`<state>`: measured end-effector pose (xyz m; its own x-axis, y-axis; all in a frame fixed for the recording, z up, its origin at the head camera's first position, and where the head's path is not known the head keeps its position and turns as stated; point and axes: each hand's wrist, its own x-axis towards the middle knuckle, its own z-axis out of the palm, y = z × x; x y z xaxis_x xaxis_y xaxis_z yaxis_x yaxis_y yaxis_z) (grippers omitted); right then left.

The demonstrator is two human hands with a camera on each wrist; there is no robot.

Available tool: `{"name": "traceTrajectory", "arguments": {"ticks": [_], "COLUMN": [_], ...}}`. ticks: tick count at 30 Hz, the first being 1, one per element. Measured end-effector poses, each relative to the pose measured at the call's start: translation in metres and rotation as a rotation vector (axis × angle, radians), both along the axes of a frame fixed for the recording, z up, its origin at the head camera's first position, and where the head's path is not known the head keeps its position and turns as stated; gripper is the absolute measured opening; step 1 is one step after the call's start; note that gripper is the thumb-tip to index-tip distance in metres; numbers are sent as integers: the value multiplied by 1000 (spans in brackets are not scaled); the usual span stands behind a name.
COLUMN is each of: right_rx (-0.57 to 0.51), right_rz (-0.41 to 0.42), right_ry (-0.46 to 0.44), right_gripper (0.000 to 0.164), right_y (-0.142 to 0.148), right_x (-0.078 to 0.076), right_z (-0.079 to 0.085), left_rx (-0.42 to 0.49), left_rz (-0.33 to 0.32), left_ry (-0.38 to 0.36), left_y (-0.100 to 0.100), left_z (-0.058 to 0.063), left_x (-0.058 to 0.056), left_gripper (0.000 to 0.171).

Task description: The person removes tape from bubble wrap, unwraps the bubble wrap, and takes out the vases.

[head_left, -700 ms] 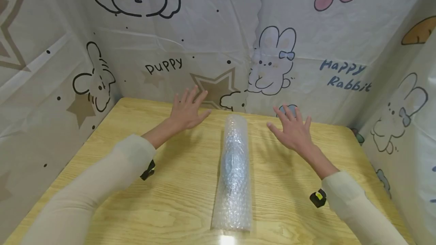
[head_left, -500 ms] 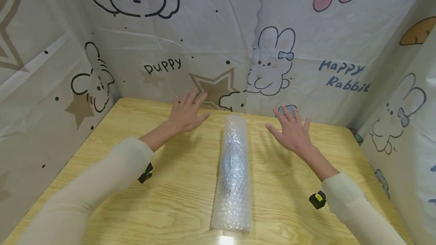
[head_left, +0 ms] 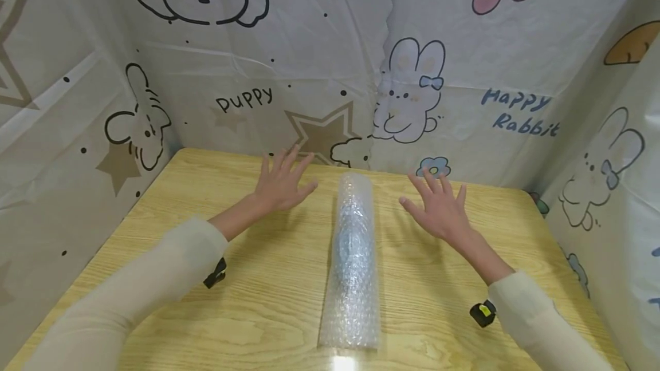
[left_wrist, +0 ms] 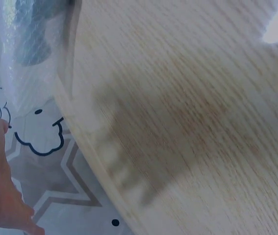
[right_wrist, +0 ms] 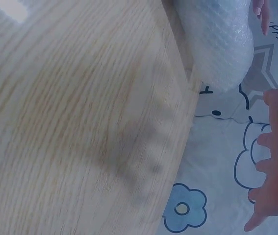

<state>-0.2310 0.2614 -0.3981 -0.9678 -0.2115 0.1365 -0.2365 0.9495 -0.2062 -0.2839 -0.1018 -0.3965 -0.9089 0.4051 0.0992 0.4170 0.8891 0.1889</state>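
A long roll of bubble wrap (head_left: 353, 262) lies lengthwise on the wooden table (head_left: 258, 308), with something bluish showing dimly inside it. To its left, my left hand (head_left: 282, 185) hovers over the table with fingers spread, holding nothing. My right hand (head_left: 438, 208) hovers on the other side, fingers likewise spread and apart from the roll. Both wrist views show a hand's shadow on the tabletop and part of the bubble wrap. What the wrap encloses cannot be made out.
Printed cloth (head_left: 319, 44) with cartoon animals hangs behind the table and along both sides. The table's far edge runs just beyond my fingertips. Dark wrist devices (head_left: 483, 314) hang beneath both forearms.
Both hands have come slightly lower and nearer to me, fingers still spread. The bubble wrap roll has stayed in place.
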Motion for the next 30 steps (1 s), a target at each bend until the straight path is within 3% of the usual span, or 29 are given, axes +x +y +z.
{"name": "traceTrajectory", "arguments": {"ticks": [30], "right_rx": [-22], "right_rz": [120], "right_ry": [24], "right_gripper": [70], "right_y": [-27], "right_x": [35], "right_z": [5], "left_rx": [85], "left_rz": [-158], "left_ry": [25], "left_y": [21], "left_z": [-9], "left_x": [38], "left_gripper": [78]}}
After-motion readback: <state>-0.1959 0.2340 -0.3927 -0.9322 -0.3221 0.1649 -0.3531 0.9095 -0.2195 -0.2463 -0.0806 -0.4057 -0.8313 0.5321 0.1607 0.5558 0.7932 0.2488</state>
